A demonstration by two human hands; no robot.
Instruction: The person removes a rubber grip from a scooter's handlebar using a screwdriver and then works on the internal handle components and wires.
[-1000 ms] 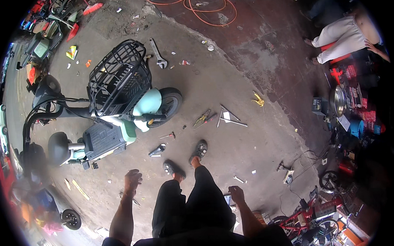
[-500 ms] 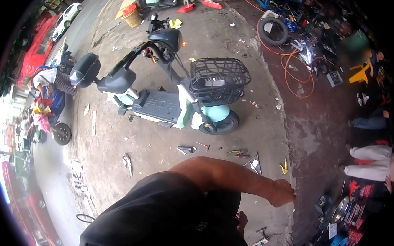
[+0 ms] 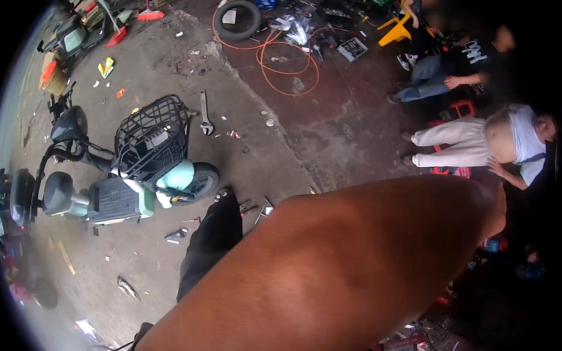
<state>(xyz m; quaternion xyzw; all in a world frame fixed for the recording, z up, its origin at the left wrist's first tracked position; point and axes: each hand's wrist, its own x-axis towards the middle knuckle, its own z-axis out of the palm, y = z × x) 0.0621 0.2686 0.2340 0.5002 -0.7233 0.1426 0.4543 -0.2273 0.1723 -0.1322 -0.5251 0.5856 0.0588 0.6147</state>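
My bare left arm stretches across the lower middle of the head view. My left hand point(image 3: 495, 211) is at its far right end, partly shown, with the fingers hidden, so I cannot see whether it holds anything. My right hand is out of the picture. Left of the arm stands a pale green electric scooter point(image 3: 113, 200) with a black wire basket point(image 3: 151, 140). An adjustable wrench point(image 3: 205, 114) lies on the floor beyond the basket. Near the front wheel are a dark grey tool point(image 3: 176, 235) and several small hand tools, partly hidden by my trouser leg point(image 3: 212, 240).
At the right, one person point(image 3: 450, 143) in pale trousers and another point(image 3: 435, 77) in jeans are close by. A tyre point(image 3: 237, 20), an orange hose point(image 3: 288, 91), a grey tray point(image 3: 353, 48) and a yellow chair point(image 3: 395, 29) are farther back. Tools and parts clutter the lower right.
The view has swung right, so the scooter sits farther left and the people show more fully. My left arm appears larger and closer. The other hand, low in the middle before, is gone from sight.
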